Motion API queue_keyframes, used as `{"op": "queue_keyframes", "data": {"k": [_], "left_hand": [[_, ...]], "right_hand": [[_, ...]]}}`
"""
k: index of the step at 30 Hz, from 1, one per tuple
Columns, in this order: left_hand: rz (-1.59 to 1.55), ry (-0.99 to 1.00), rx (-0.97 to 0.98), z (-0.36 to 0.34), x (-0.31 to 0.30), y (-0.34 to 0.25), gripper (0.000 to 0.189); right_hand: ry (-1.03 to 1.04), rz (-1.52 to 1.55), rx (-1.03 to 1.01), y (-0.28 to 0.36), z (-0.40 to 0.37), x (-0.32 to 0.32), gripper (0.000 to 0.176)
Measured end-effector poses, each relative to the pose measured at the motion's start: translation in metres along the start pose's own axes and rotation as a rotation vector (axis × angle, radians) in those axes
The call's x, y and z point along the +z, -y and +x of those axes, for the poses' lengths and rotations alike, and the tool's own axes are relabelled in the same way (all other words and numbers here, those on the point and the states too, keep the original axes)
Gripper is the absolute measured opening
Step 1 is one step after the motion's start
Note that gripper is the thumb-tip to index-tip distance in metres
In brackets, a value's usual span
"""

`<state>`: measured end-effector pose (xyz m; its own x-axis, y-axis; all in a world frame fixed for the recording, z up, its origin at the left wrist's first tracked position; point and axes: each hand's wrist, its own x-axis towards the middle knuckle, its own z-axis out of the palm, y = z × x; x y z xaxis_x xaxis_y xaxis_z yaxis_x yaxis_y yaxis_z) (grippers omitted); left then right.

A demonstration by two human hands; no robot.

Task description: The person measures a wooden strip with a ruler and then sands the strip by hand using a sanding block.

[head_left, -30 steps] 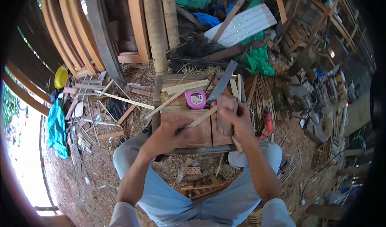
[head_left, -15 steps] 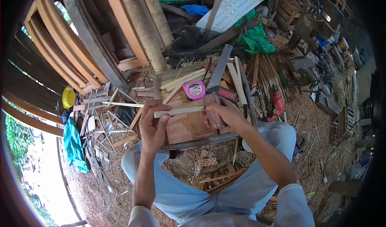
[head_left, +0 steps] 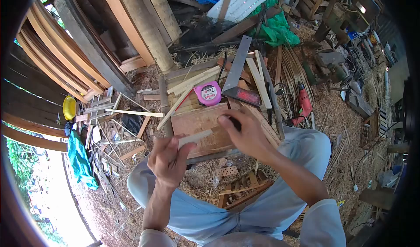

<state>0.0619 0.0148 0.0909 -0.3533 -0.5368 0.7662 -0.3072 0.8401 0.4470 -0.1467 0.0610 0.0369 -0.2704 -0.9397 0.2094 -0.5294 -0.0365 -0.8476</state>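
- Two bare hands over a reddish wooden board [head_left: 199, 122] set across the person's knees.
- Far left, on the littered ground: yellow bowl [head_left: 68, 108], teal cloth [head_left: 81, 159].
- Left hand [head_left: 168, 161]: fingers curled closed around one end of a pale wood strip [head_left: 195, 137]; the strip lies slightly tilted above the board's near edge.
- Pink tape measure [head_left: 208, 93] lies just beyond the board.
- Right hand [head_left: 247, 135]: half curled, resting over the board's right part; a dark patch shows under the fingers, grip not discernible.
- Red drill [head_left: 304, 104] lies right, well apart.
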Motion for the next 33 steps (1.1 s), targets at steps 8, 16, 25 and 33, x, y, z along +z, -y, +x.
{"op": "queue_keyframes", "data": {"k": [8, 16, 25, 33], "left_hand": [[-0.294, 0.217, 0.085, 0.016, -0.013, -0.002, 0.02], [-0.304, 0.086, 0.09, -0.011, -0.01, 0.011, 0.02], [-0.162, -0.009, 0.038, -0.017, -0.001, 0.012, 0.015], [-0.13, -0.069, 0.047, -0.025, 0.003, 0.009, 0.015]], "right_hand": [[-0.078, -0.219, 0.033, 0.007, -0.009, 0.017, 0.021], [-0.123, -0.162, -0.073, 0.006, -0.005, 0.025, 0.016], [-0.15, -0.015, -0.019, 0.025, -0.008, 0.026, 0.019], [-0.26, -0.029, -0.043, 0.025, -0.013, 0.028, 0.02]]}}
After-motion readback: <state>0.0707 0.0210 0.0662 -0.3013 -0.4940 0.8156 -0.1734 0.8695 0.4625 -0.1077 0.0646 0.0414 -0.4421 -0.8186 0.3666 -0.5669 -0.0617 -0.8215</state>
